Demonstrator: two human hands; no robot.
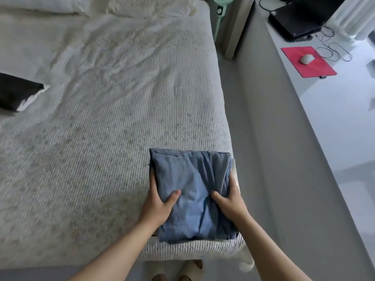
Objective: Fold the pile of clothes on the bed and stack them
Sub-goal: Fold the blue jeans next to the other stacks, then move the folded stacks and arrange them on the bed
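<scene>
Two hands grip one folded shirt at the bed's near right corner.

Head view: the shirt point(192, 191) sits right at the corner of the bed point(113, 102), its right side level with the mattress edge, so I judge the main risk is a slide off toward the floor if either grip lets go unevenly; the loose creases on top could also spring the fold open. Left hand point(157, 206) clamps the left side, thumb on top, fingers tucked under and hidden. Right hand point(230, 201) mirrors it on the right side, thumb pressing the cloth, fingers wrapped round the edge (whether the bundle is lifted or resting, I cannot tell). A black garment point(17, 91) lies well apart at far left.
</scene>
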